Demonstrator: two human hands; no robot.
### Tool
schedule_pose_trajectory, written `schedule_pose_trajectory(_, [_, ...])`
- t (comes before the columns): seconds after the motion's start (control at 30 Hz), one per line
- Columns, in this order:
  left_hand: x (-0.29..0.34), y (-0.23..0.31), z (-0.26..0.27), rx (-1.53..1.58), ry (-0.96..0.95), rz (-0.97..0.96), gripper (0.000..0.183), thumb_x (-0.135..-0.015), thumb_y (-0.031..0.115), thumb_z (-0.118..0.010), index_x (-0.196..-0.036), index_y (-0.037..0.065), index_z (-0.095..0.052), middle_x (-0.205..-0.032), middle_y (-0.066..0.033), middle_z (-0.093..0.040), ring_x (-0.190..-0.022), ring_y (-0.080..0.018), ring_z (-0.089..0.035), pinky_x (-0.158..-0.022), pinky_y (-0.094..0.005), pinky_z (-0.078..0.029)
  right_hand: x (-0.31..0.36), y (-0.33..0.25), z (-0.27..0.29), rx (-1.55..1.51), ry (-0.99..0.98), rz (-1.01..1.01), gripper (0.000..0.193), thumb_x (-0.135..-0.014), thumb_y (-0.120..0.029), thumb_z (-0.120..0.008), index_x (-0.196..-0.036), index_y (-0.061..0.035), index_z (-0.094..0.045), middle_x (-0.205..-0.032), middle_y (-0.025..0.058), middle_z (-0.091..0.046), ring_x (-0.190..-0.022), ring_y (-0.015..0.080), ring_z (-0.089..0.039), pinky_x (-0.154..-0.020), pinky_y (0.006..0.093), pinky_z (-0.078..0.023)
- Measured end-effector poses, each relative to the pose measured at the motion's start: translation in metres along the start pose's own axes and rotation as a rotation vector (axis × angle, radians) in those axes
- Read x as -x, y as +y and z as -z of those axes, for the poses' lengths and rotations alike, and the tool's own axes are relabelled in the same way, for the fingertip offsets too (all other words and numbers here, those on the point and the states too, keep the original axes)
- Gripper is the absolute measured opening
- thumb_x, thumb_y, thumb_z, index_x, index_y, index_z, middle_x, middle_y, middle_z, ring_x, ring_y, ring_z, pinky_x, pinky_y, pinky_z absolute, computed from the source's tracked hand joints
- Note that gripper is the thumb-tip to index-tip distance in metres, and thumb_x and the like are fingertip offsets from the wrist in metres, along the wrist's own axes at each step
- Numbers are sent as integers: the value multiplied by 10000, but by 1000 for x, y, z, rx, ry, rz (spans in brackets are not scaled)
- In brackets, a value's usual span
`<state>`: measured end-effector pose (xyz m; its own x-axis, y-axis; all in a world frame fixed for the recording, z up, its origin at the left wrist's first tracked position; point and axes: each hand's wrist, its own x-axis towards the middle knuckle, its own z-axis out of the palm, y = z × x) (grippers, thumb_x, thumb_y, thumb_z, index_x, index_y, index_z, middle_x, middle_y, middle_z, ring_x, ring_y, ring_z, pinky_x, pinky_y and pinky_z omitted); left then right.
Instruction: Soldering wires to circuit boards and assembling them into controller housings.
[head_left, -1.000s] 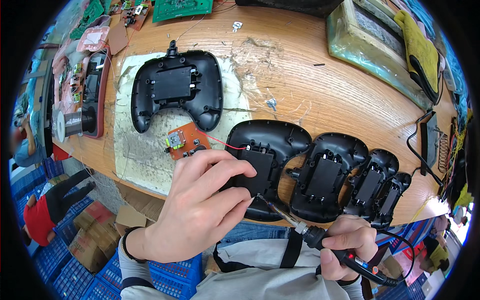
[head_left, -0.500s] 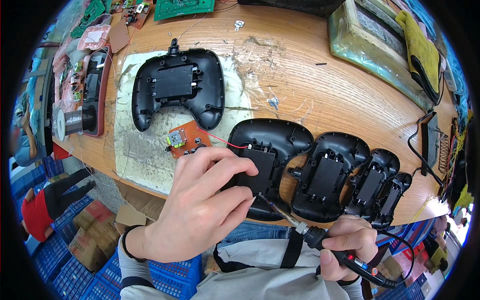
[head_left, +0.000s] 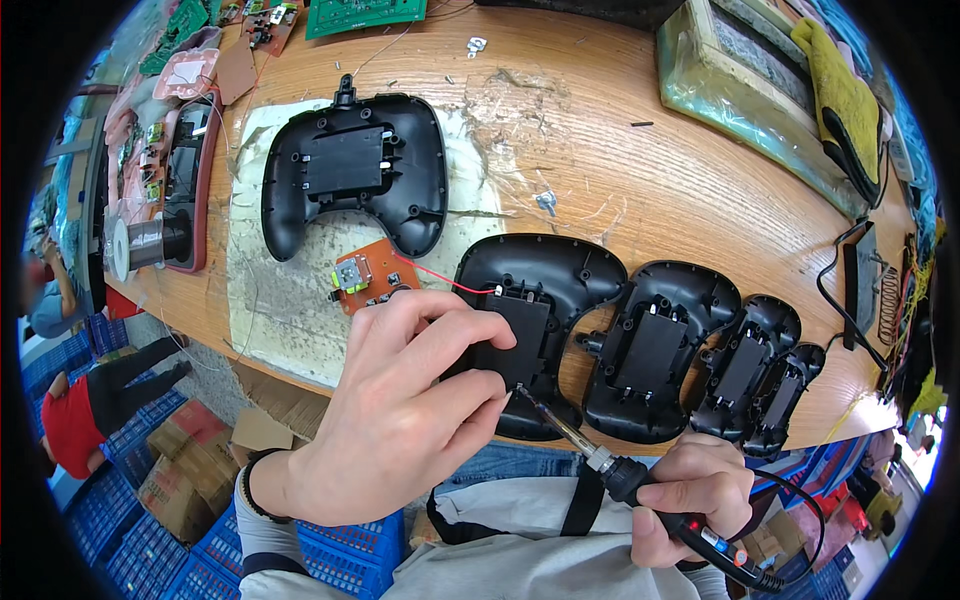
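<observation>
My right hand (head_left: 695,495) is wrapped around the dark handle of a soldering iron (head_left: 640,480), its red light lit. The tip points up-left to a metal terminal at the lower edge of the battery box on a black gamepad shell (head_left: 570,270). Over that shell lies my left hand (head_left: 400,410), thumb and index finger pinched beside the tip; whatever they hold is hidden. Another bent finger rests against the battery box. A red wire (head_left: 440,273) runs from the box's upper terminal to an orange circuit board (head_left: 375,270), partly covered by my left hand.
More black shells (head_left: 660,350) line up to the right. Another shell (head_left: 355,165) lies on a stained pale sheet (head_left: 260,300). At left are a solder wire spool (head_left: 140,245) and a phone-like device (head_left: 190,200). A yellow cloth (head_left: 840,110) drapes a plastic-wrapped box (head_left: 720,90).
The soldering iron's handle and my right hand have shifted very slightly down and left. The tip stays at the terminal, and my left hand keeps its pinch.
</observation>
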<state>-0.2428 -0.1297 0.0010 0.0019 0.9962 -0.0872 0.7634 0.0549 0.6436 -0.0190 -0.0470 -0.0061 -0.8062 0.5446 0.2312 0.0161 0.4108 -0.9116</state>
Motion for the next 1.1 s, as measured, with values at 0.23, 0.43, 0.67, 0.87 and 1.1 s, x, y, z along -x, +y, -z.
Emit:
schedule_pose_trajectory(0.23, [0,1,0,-9,0,8,163,-546,16,-713,-672,51,-616,-982,-27,-578,-902,-240,-490,-731,-336,-380,-1,0,-3,24,13,14,256,-647,-117,-658,-822,-38,-489,-517,59,-503,-341,116,-392,-345,239,-310])
schedule_pose_trajectory(0.43, [-1,1,0,-9,2,8,163,-544,14,-709,-669,53,-613,-984,-27,-577,-907,-240,-488,-731,-337,-377,-3,-1,-2,39,11,35,262,-645,-118,-657,-826,-41,-484,-515,52,-498,-341,119,-391,-342,243,-304])
schedule_pose_trajectory(0.67, [-1,2,0,-21,-7,12,161,-545,11,-705,-669,55,-613,-990,-25,-574,-913,-239,-486,-734,-332,-368,2,-2,3,34,22,40,272,-650,-127,-659,-840,-46,-482,-522,53,-488,-349,121,-391,-350,251,-299])
schedule_pose_trajectory(0.87, [0,2,-1,-19,-2,16,157,-548,12,-704,-669,57,-614,-990,-20,-572,-918,-237,-484,-737,-332,-366,3,-5,9,31,-2,0,279,-666,-138,-655,-859,-45,-476,-539,51,-482,-365,124,-395,-379,267,-307])
schedule_pose_trajectory(1.1, [-2,4,0,-22,-9,11,155,-549,13,-703,-668,60,-615,-994,-17,-571,-919,-237,-485,-749,-333,-365,11,-7,15,70,63,-18,271,-687,-176,-654,-844,-54,-470,-556,45,-471,-376,127,-391,-395,272,-307])
